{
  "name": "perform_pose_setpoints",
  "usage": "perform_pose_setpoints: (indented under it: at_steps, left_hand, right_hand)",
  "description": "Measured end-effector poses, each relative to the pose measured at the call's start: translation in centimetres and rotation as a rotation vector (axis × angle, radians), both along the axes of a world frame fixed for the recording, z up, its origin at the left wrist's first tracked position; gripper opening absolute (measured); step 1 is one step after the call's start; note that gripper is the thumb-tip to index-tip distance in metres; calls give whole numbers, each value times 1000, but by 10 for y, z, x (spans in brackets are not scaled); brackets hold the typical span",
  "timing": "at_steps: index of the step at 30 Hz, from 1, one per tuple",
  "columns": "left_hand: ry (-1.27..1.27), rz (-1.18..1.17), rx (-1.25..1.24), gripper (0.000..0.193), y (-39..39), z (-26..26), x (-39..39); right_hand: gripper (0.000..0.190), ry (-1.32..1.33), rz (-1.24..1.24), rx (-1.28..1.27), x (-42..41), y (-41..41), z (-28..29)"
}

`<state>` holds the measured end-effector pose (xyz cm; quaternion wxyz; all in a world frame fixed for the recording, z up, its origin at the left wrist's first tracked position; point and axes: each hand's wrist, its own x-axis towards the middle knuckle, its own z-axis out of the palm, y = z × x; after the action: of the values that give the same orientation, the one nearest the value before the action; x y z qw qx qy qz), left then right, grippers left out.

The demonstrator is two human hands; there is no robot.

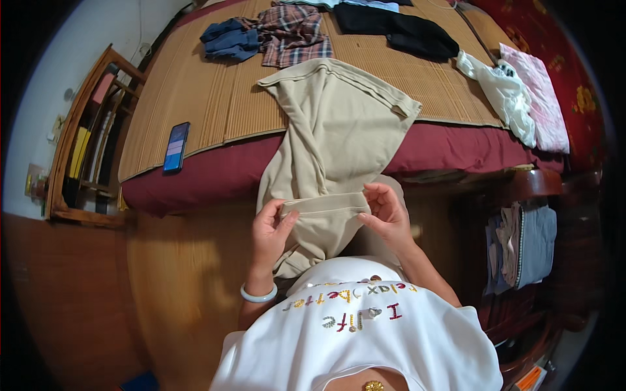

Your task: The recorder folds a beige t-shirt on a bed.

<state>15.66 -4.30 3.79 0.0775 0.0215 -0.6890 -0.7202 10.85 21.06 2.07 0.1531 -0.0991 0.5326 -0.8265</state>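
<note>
A beige knit garment drapes from the bed's near edge down over my lap, its wide end spread on the mat. My left hand pinches one end of a hemmed band of this garment between thumb and fingers. At the band's other end is my right hand, with its thumb and index fingertip against the fabric edge and its other fingers loosely curled. The band lies stretched nearly level between both hands, above my lap.
On the bed's woven mat lie a phone, a plaid shirt, a dark blue garment, black clothing and a white garment. Folded clothes are stacked at the right. A wooden-framed shelf stands left.
</note>
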Motion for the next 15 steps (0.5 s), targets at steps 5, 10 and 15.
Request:
perform_pose_setpoints:
  at_steps: [5,10,15]
  left_hand:
    - [-54,-1,73,15,4,4,6]
    - [-65,-11,59,13,0,4,8]
    - [-121,-9,24,16,2,10,8]
  right_hand:
    - [31,335,3,267,1,5,-11]
    - [23,407,-61,394,6,3,6]
    - [25,425,-20,465,8,3,-12]
